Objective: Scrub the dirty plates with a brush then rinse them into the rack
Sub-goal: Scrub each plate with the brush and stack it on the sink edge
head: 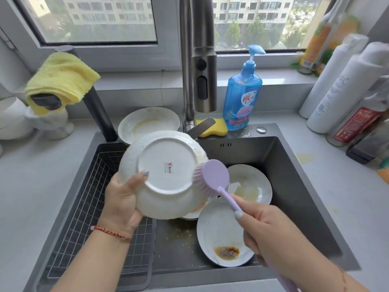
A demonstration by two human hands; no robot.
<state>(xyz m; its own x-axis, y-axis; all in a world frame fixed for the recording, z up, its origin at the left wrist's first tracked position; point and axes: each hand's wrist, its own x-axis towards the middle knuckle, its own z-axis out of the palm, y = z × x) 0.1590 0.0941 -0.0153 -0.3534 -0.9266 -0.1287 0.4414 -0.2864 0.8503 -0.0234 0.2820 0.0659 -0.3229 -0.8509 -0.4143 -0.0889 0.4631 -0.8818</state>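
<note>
Head view, current state: my left hand [122, 199] grips the held plate [164, 175] at its lower-left rim, thumb curled onto the underside, remaining fingers hidden behind. This plate hangs above the sink [294, 175], between the rack [94, 207] and the faucet [200, 60]. My right hand [271, 230] is closed around the handle of the brush [212, 178], index finger laid along the shaft. The bristles touch the plate's right edge.

Orientation: the plate is tilted up, underside and foot ring toward me, dirty face away. The brush's long axis runs from lower right to upper left, head pointing at the plate.

Risks, judged from this state:
- Slip. The plate is held at one edge only; brush pressure on the opposite rim could lever it out of my grip onto the sauce plate [225, 234] and the other dirty plates below, which could chip.
- Incomplete cleaning. Scrubbing only the underside would leave the soiled face untreated.
- Splatter onto the table [336, 197].
</note>
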